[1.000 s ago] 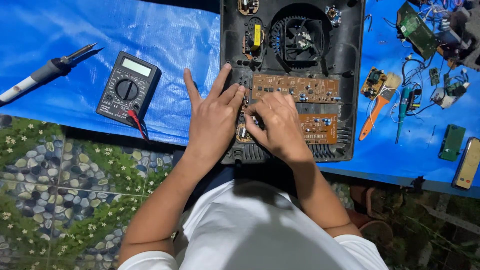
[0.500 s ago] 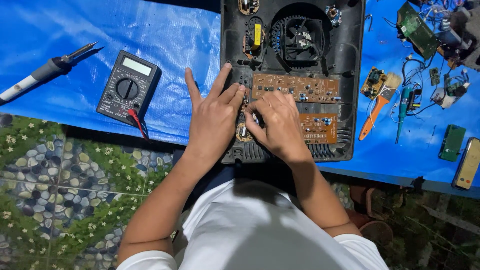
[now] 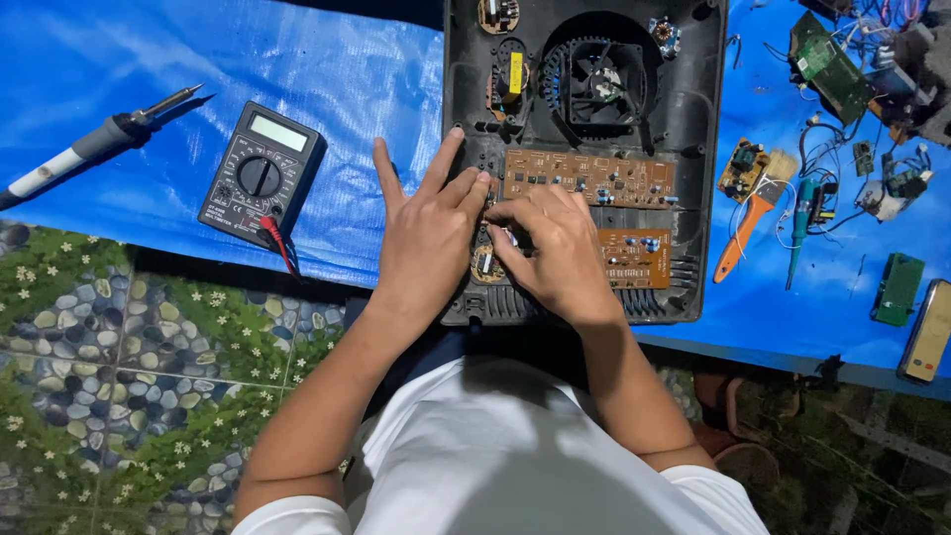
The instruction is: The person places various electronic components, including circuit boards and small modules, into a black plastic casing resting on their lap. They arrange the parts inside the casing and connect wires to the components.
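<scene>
Brown circuit board (image 3: pixel 594 178), still seated in the opened black appliance housing (image 3: pixel 708 149), is being worked at its left end, where both hands meet. It lies flat with its components upward, and its long axis runs left to right across the housing, just below the round cooling fan (image 3: pixel 597 81); a second, shorter brown board (image 3: pixel 639 256) sits below it, partly covered. The left hand (image 3: pixel 428 238) is laid palm-down on the housing's lower left part with fingers spread, apparently so that the housing is steadied. The right hand (image 3: pixel 555 248) is curled, its fingertips drawn together at the board's left edge; whether anything small is pinched between them cannot be told. The housing is set on a blue tarp (image 3: pixel 149 59), close to the body, so that it is within reach. A multimeter (image 3: pixel 262 178) and a soldering iron (image 3: pixel 99 144) are kept to the left, a brush (image 3: pixel 755 203) to the right.
</scene>
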